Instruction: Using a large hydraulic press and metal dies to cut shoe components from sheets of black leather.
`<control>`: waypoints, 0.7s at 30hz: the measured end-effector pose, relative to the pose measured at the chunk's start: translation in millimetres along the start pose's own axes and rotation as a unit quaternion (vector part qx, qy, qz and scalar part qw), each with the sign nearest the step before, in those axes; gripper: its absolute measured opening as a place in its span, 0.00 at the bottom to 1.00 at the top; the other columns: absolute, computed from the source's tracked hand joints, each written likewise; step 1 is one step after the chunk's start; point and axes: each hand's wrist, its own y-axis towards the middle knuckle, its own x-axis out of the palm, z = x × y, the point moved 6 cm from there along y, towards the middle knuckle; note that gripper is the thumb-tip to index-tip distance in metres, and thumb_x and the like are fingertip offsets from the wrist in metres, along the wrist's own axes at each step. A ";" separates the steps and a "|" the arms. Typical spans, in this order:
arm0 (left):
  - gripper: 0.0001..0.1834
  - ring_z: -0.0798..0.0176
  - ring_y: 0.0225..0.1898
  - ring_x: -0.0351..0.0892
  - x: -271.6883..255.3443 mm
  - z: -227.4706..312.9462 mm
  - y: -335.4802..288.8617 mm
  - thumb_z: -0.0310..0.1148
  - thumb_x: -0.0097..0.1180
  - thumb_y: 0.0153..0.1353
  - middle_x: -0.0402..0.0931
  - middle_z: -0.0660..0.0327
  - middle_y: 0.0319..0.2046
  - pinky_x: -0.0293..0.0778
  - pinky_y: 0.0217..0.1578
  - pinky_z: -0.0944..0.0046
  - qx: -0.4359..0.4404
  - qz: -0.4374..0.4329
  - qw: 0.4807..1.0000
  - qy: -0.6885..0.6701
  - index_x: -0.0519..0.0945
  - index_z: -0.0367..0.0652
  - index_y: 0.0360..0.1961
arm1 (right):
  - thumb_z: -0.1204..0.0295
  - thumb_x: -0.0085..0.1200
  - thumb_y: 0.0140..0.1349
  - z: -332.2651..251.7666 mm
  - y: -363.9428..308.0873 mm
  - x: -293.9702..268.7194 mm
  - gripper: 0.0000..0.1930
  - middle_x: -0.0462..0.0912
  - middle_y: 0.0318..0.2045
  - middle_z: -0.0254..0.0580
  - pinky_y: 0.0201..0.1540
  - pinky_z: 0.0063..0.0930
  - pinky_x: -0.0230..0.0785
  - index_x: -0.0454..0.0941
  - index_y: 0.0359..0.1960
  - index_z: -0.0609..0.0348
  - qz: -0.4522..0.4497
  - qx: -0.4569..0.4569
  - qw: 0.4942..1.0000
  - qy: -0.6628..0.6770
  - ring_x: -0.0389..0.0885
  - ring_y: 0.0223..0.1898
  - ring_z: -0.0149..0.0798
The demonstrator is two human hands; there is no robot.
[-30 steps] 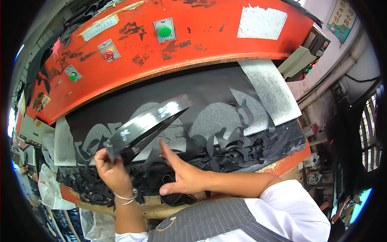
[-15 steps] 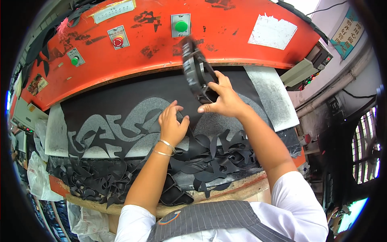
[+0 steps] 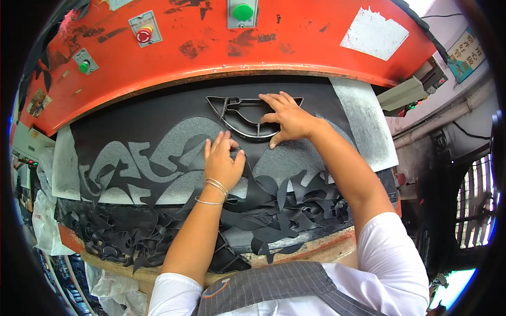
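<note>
A metal cutting die (image 3: pixel 226 107), a curved frame with inner struts, lies on a black sheet of leather-like material (image 3: pixel 158 105). My right hand (image 3: pixel 293 121) grips the die's right part, fingers over the far edge and thumb at the near curved edge. Just left of and nearer than the die is my left hand (image 3: pixel 224 162), its fingers bent but apart, at the sheet beside the cut-out openings. Whether its fingertips press on the sheet I cannot tell. Through those openings shows a speckled grey-white board (image 3: pixel 388 131).
Black offcuts (image 3: pixel 126 231) heap along the near edge. Another dark frame (image 3: pixel 227 257) lies by my left forearm. Beyond the sheet rises an orange-red machine beam (image 3: pixel 295 52) with a green button (image 3: pixel 243 12) and a red knob (image 3: pixel 143 35). Plastic bags (image 3: pixel 48 221) hang at left.
My right hand has brought the die down from a raised, tilted position to lie flat on the black sheet. My left hand has stayed in nearly the same place.
</note>
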 end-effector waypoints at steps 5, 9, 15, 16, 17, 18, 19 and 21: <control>0.11 0.46 0.65 0.63 -6.7 -5.8 1.2 0.34 0.56 0.54 0.71 0.42 0.58 0.44 0.68 0.45 -0.004 -0.001 1.000 0.021 0.72 0.43 0.37 | 0.56 0.75 0.36 10.7 -38.1 13.7 0.39 0.46 0.70 0.64 0.71 0.56 0.35 0.74 0.56 0.36 0.148 0.180 0.971 0.054 0.40 0.72 0.62; 0.11 0.46 0.66 0.62 -3.3 -3.3 2.9 0.34 0.56 0.55 0.71 0.42 0.58 0.44 0.68 0.46 -0.008 -0.002 1.000 0.012 0.72 0.43 0.37 | 0.58 0.73 0.41 32.6 -58.2 38.0 0.30 0.42 0.69 0.70 0.69 0.56 0.45 0.75 0.49 0.43 0.192 0.321 0.911 0.171 0.53 0.68 0.66; 0.10 0.47 0.66 0.63 1.0 -5.8 2.6 0.32 0.57 0.54 0.71 0.43 0.58 0.44 0.68 0.47 -0.018 0.005 1.000 -0.004 0.72 0.43 0.37 | 0.60 0.73 0.41 31.8 -54.9 35.8 0.23 0.46 0.67 0.76 0.61 0.45 0.63 0.77 0.39 0.48 0.246 0.258 0.919 0.167 0.61 0.64 0.67; 0.10 0.47 0.66 0.63 0.5 -5.8 3.1 0.32 0.57 0.54 0.71 0.43 0.58 0.44 0.68 0.47 -0.019 0.005 1.000 -0.003 0.72 0.43 0.37 | 0.60 0.73 0.40 30.1 -55.6 34.1 0.22 0.47 0.67 0.78 0.61 0.44 0.63 0.78 0.38 0.48 0.259 0.254 0.918 0.158 0.62 0.63 0.67; 0.10 0.47 0.66 0.63 0.5 -4.9 3.9 0.32 0.57 0.54 0.71 0.42 0.58 0.44 0.68 0.47 -0.015 0.001 1.000 -0.005 0.72 0.43 0.37 | 0.61 0.73 0.40 28.5 -56.2 31.9 0.21 0.47 0.66 0.79 0.60 0.43 0.64 0.78 0.37 0.49 0.271 0.250 0.917 0.149 0.63 0.63 0.68; 0.10 0.47 0.66 0.62 0.4 -4.1 4.7 0.32 0.57 0.54 0.71 0.42 0.58 0.44 0.68 0.46 -0.012 -0.003 1.000 -0.007 0.72 0.43 0.36 | 0.61 0.73 0.40 28.2 -57.1 30.5 0.21 0.48 0.65 0.81 0.60 0.43 0.64 0.78 0.36 0.49 0.271 0.252 0.916 0.158 0.63 0.62 0.68; 0.10 0.47 0.66 0.62 -1.0 -4.4 4.9 0.32 0.57 0.54 0.71 0.42 0.58 0.44 0.68 0.46 -0.013 -0.002 1.000 -0.006 0.72 0.43 0.36 | 0.61 0.73 0.40 26.4 -56.8 30.5 0.21 0.48 0.65 0.81 0.60 0.43 0.64 0.78 0.36 0.49 0.270 0.250 0.916 0.159 0.63 0.62 0.68; 0.11 0.46 0.66 0.62 -2.8 -4.8 3.5 0.32 0.58 0.54 0.70 0.42 0.58 0.44 0.68 0.46 -0.013 -0.012 1.000 -0.004 0.72 0.43 0.37 | 0.63 0.74 0.39 22.7 -57.0 30.3 0.22 0.48 0.68 0.71 0.45 0.35 0.76 0.78 0.36 0.49 0.262 0.266 0.922 0.108 0.68 0.61 0.63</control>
